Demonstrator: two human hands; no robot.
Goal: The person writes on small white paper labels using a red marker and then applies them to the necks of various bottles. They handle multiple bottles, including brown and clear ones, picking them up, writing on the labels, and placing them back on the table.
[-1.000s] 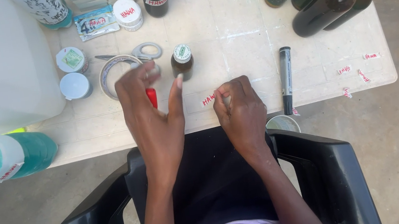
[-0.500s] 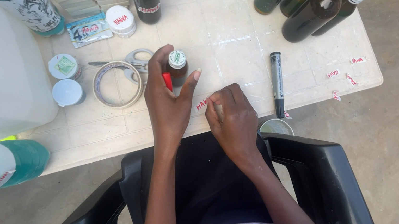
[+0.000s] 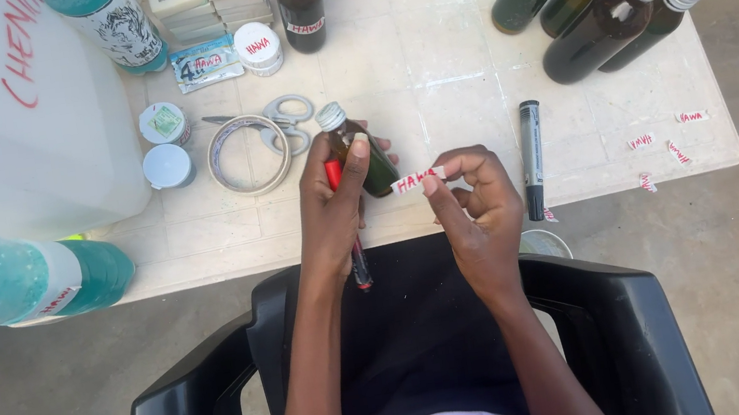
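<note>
While left hand (image 3: pixel 330 205) grips bottle (image 3: pixel 359 152), label (image 3: pixel 414 179) touches it.

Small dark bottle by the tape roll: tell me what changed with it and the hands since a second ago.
The left hand lifted the small dark bottle off the table and grips it with a red pen. The right hand picked up a label strip, bringing it to the bottle. Tape roll, scissors, black marker stayed put.

The left hand (image 3: pixel 330 205) grips a small dark glass bottle with a silver cap (image 3: pixel 359 152) and a red pen (image 3: pixel 349 230) near the table's front edge (image 3: pixel 203 266); the right hand (image 3: pixel 479 211) pinches a white paper label strip (image 3: pixel 416 178) touching the bottle.
</note>
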